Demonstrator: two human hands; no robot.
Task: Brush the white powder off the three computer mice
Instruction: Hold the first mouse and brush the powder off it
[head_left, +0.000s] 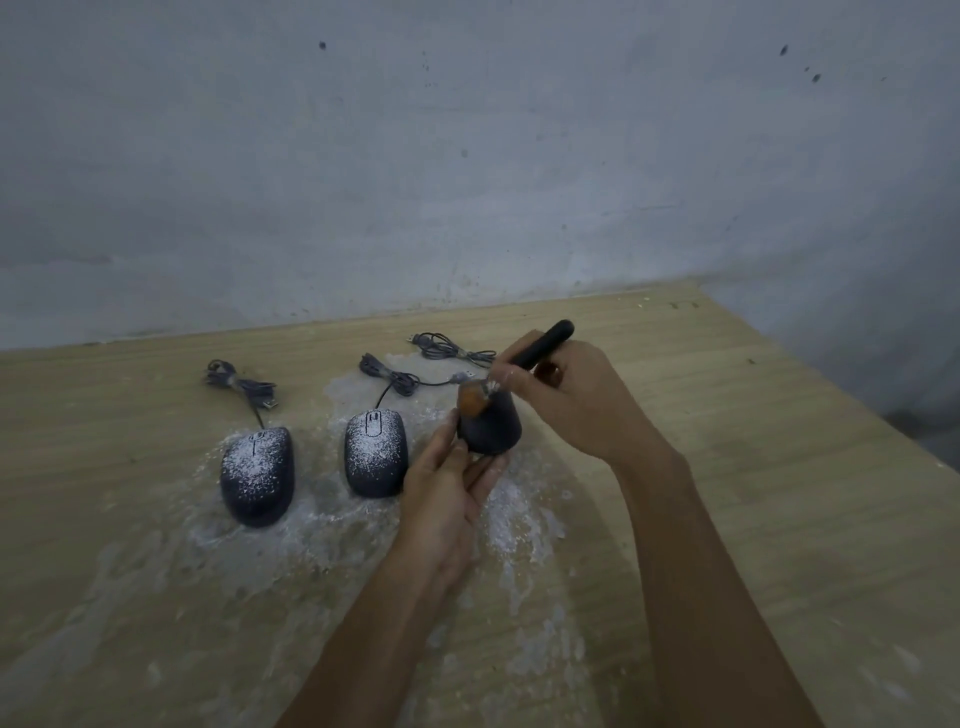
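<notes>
Two dark mice lie on the wooden table, both speckled with white powder: the left mouse (257, 474) and the middle mouse (375, 451). My left hand (448, 488) holds the third mouse (493, 426) lifted and tilted off the table; its dark shell shows almost no powder. My right hand (566, 400) grips a brush with a black handle (543, 344). The brush's orange bristles (474, 400) press on the far end of the held mouse.
White powder (519, 519) is spread over the table around and in front of the mice. Coiled grey cables (236, 382) with USB plugs lie behind the mice near the grey wall (467, 156). The table's right edge (841, 395) runs diagonally.
</notes>
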